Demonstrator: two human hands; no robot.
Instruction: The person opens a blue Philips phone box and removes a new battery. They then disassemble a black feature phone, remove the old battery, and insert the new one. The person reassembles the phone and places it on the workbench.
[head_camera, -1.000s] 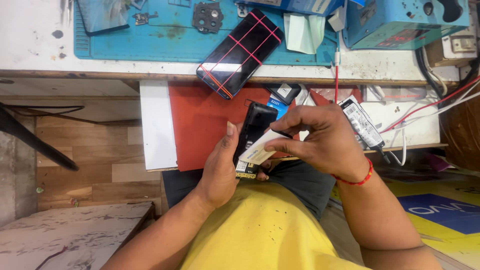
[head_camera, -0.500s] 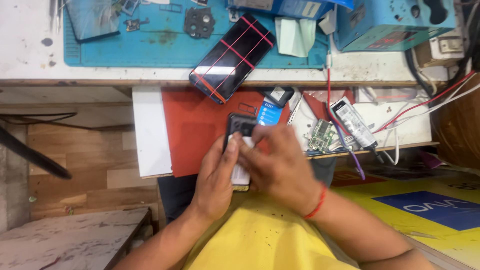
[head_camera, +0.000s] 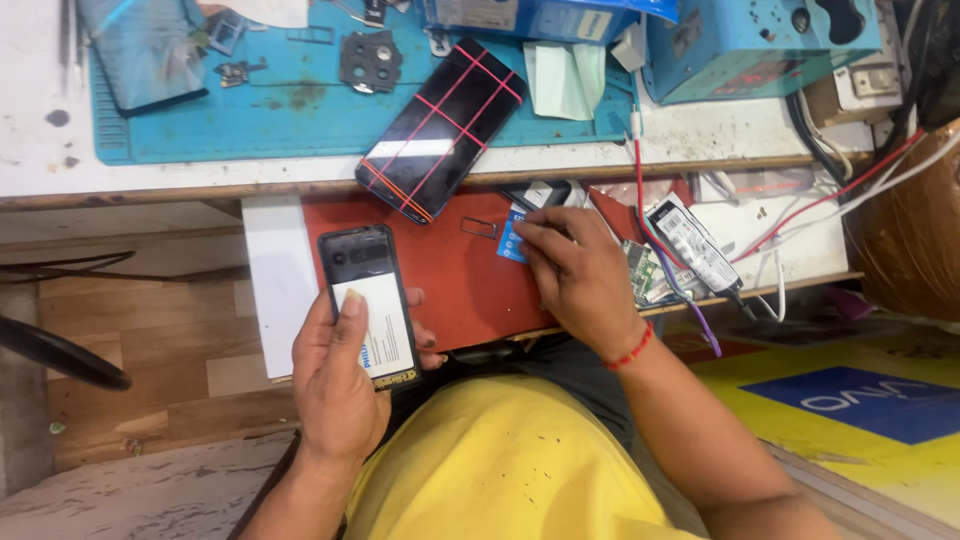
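Change: half a second ago both your hands were bunched over the phone at mid-frame; now they are apart.
Left hand (head_camera: 345, 385): wrapped around the open phone (head_camera: 368, 305), lower left of centre, thumb pressed on the white battery (head_camera: 382, 325) seated in its back.
Right hand (head_camera: 572, 272): off the phone, reached up to centre frame, fingertips down on a small blue card (head_camera: 511, 243) on the red tray (head_camera: 450, 285). Pinching or only touching: cannot tell.
Meaning: battery looks seated; your attention has likely moved to a loose part on the tray.
Red tray: pulled out under the bench edge; holds the blue card, a small metal clip (head_camera: 479, 228) and a dark part (head_camera: 540, 192) near its top edge.
White tray, right of centre: green board (head_camera: 640, 270), black-and-white module (head_camera: 692, 242), red and white wires.
Blue mat (head_camera: 290, 120), upper left: grey plate (head_camera: 370, 62), small parts; taped phone (head_camera: 440, 128) hangs off its lower edge.
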